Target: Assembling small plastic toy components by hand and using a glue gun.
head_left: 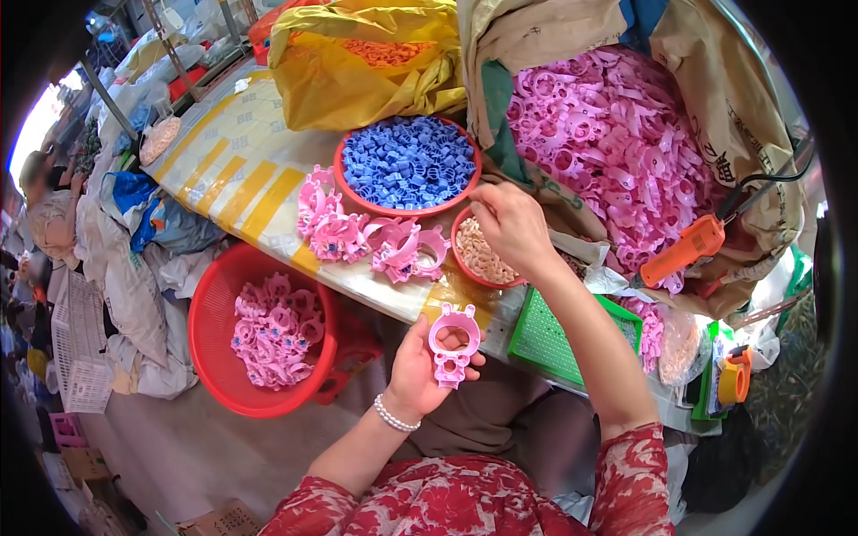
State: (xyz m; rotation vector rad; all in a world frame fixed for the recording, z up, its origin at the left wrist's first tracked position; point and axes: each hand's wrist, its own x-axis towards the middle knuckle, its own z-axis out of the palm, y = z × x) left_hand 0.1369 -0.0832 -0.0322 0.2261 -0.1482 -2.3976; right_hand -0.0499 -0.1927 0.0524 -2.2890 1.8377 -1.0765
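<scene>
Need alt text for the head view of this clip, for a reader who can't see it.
Seen from above, a person's left hand holds a pink ring-shaped plastic part while the right hand reaches into a small red bowl of pale small pieces. On the table are a red bowl of blue plastic pieces and a sack of pink parts; a red basket sits below.

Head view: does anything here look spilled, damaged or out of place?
Nothing looks spilled or damaged. The blue pieces sit inside their red bowl, a row of pink pieces lies on the table, and the left hand holds one pink ring piece upright. The right hand reaches over a small bowl.
</scene>
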